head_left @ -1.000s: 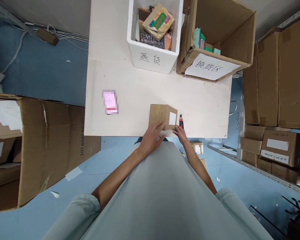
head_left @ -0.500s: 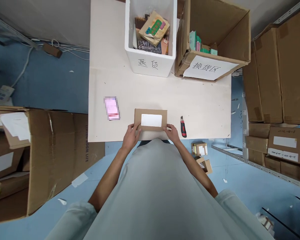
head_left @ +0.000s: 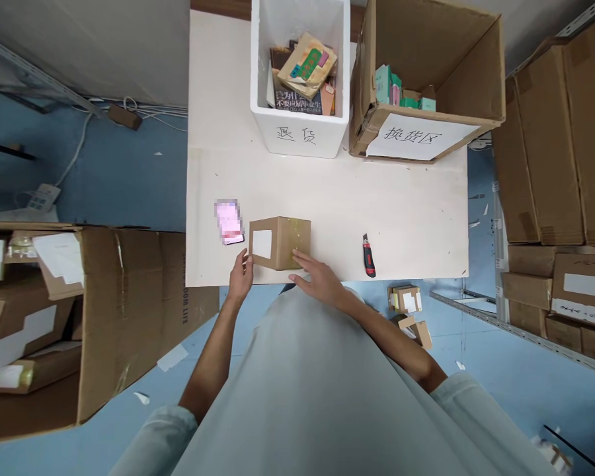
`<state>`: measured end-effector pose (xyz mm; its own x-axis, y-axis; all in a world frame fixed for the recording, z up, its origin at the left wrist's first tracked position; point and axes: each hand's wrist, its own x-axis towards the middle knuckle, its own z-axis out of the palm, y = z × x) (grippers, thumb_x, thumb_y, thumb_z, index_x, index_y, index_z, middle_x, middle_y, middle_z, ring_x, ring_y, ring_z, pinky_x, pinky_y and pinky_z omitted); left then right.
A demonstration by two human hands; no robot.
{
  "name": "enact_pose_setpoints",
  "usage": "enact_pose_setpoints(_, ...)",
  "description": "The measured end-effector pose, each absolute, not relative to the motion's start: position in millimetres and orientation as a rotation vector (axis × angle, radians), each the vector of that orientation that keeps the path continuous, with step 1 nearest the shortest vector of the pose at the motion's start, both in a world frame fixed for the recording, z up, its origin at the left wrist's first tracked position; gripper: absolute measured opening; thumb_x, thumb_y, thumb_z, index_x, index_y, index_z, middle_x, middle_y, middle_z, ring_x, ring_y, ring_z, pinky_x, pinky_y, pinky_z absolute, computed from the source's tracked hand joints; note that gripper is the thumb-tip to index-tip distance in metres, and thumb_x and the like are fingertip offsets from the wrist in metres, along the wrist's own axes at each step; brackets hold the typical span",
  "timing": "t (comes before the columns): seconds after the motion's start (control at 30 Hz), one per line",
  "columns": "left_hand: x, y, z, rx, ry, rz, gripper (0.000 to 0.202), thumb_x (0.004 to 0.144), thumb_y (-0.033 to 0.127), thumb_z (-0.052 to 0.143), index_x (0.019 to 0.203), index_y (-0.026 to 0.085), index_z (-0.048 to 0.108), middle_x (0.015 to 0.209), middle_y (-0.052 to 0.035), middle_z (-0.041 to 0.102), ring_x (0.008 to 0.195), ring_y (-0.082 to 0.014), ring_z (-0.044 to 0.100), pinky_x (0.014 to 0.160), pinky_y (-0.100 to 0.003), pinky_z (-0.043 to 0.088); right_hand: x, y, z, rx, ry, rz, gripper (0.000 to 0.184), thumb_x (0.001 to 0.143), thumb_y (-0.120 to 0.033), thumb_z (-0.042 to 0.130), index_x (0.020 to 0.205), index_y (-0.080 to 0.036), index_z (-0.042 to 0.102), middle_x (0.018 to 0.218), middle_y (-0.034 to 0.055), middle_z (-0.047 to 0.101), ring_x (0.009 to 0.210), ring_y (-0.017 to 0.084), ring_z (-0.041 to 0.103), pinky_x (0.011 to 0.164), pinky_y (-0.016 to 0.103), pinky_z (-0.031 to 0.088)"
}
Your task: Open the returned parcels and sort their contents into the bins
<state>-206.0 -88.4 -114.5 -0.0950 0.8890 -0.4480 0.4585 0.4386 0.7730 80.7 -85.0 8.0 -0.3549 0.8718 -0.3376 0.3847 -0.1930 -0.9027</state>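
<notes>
A small brown cardboard box (head_left: 294,242) with a white label (head_left: 262,244) stands near the front edge of the table. At its left end is my left hand (head_left: 240,274), fingers apart, close to the lower corner; whether it touches I cannot tell. My right hand (head_left: 320,281) rests its outstretched fingertips on the box's taped right face, thumb spread. A phone (head_left: 229,221) with a blurred pink screen lies just left of the box. To the right, a red and black utility knife (head_left: 369,256) lies with its tip pointing away from me.
A white foam bin (head_left: 301,135) holding books and an open carton (head_left: 426,135) with small green boxes stand at the table's back. Left of the table (head_left: 411,205) is a large carton (head_left: 133,317) of parcels. Stacked boxes (head_left: 550,145) fill a rack on the right.
The box has been turned, so its labelled face now points left and a taped face shows on the right. My right hand has moved from its corner onto that face.
</notes>
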Motion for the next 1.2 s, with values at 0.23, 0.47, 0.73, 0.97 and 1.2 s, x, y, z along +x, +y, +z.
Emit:
enact_pose_setpoints(0.23,-151,-85,-115,0.973,1.692,0.604,0.084,0.097,0.068,0.067,0.159,0.014,0.049,0.154,-0.0235,0.067,0.139,-0.0329,0.068,0.118,-0.048,0.055,151,-86,-51,-1.725,-1.317,1.494,0.075,0.089,-0.060,0.082,0.157,-0.034,0.066,0.169,0.0016,0.057,0.157,0.036,0.054,0.130,0.056,0.047)
enact_pose_setpoints(0.47,-117,-73,-93,0.856,1.737,0.622,0.080,0.093,0.060,0.078,0.157,0.016,0.057,0.160,-0.0213,0.063,0.145,-0.0350,0.065,0.124,-0.050,0.051,174,-89,-78,-1.722,-1.124,1.577,0.079,0.087,-0.065,0.078,0.156,-0.028,0.067,0.162,0.0035,0.065,0.154,0.035,0.057,0.128,0.057,0.049)
enact_pose_setpoints(0.73,-104,-44,-47,1.009,1.589,0.795,0.068,0.100,0.060,0.070,0.153,0.017,0.066,0.155,-0.0136,0.069,0.148,-0.0333,0.063,0.128,-0.049,0.050,184,-49,-48,-1.652,-1.082,1.357,0.082,0.094,-0.071,0.072,0.163,-0.028,0.060,0.165,0.0026,0.061,0.157,0.033,0.055,0.134,0.054,0.043)
enact_pose_setpoints(0.97,-102,-35,-19,1.018,1.626,0.829,0.059,0.097,0.054,0.074,0.142,0.016,0.075,0.145,-0.0117,0.076,0.139,-0.0333,0.070,0.125,-0.049,0.054,198,-37,-30,-1.682,-1.111,1.335,0.079,0.094,-0.073,0.073,0.157,-0.026,0.067,0.151,0.0060,0.074,0.148,0.036,0.064,0.130,0.056,0.047)
enact_pose_setpoints(1.2,-103,-46,-39,1.032,1.658,0.663,0.057,0.094,0.057,0.074,0.138,0.021,0.075,0.142,-0.0119,0.078,0.131,-0.0343,0.075,0.119,-0.051,0.057,203,-60,-48,-1.738,-1.122,1.395,0.083,0.096,-0.078,0.063,0.156,-0.022,0.065,0.158,0.0102,0.068,0.146,0.033,0.065,0.124,0.053,0.052)
